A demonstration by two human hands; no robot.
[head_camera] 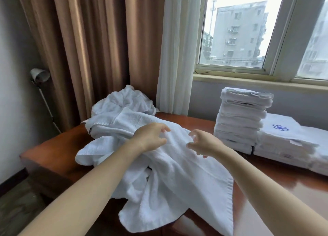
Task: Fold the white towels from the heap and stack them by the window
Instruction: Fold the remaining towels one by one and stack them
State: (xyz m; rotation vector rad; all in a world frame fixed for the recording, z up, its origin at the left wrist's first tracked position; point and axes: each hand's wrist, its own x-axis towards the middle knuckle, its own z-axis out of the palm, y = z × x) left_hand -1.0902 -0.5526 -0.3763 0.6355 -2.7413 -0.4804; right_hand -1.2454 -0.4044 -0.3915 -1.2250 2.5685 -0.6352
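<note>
Heap [122, 100] far left on tabletop [53, 150]. Loose towel [177, 173] lies under both hands, long axis running from heap to near-right edge. Left grip [150, 138] and right grip [202, 143] hover just above it, fingers spread and half-curled, pinching nothing. Folded stack [243, 118] right, below window [239, 31].

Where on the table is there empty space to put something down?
The table shows bare wood at the near right, between the spread towel and the low folded pile. A smaller patch lies at the left corner, beside the heap. The middle and the window side, with the tall stack, are crowded.
</note>
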